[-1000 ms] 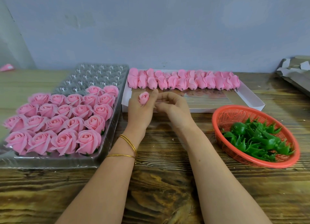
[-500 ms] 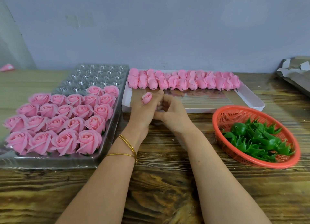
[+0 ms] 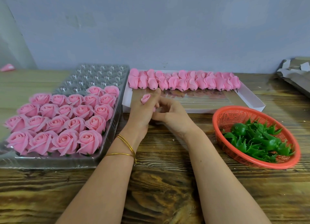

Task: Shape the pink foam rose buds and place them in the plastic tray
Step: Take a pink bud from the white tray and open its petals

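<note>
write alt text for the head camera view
Two hands at a wooden table shape a pink rose bud: the left hand grips it, the right hand pinches its base. A plastic tray of finished roses sits left, a white box of buds behind, a red basket of green calyxes right.

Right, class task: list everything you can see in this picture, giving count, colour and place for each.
plastic tray: one, clear, left on the table
shaped roses: about 21, pink, in the tray's near part
white box: one, back centre
unshaped buds: crowded row, count unclear, pink, along the box's far edge
basket: one, red, right
calyxes: a heap, green, in the basket
torn cardboard: grey-brown, far right
table: one, brown wood
bangles: gold, left wrist
left hand: holds one pink bud
right hand: fingers curled against the left hand
</note>
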Demonstrator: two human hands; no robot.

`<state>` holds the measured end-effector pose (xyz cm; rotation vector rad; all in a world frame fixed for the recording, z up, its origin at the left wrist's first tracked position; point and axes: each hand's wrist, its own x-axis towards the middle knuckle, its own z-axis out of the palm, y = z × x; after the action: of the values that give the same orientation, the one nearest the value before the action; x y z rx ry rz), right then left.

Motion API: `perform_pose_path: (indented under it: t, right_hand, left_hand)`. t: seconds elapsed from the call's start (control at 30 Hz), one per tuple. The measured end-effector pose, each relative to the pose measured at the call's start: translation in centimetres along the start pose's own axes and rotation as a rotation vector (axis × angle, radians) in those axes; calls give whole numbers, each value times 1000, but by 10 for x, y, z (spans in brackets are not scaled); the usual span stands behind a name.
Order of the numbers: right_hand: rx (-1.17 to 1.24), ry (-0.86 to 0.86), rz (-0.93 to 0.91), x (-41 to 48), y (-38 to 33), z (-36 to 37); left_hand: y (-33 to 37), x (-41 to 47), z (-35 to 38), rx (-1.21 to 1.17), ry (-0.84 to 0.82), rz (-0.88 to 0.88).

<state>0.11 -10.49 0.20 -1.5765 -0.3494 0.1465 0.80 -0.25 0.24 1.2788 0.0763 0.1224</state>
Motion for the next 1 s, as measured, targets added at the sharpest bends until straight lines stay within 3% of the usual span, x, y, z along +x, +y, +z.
perform_pose_path:
  t: [0.23,0.7,1.0]
  right_hand:
    - [-26,117,-47,4,5,2]
    - [37,-9,-7,0,2,2]
    - [13,50,-11,2,4,1]
  left_hand:
    - [-3,2,2,-29,9,-10]
    - [-3,3,-2,-18,-16,78]
    - [-4,3,1,-51,20,22]
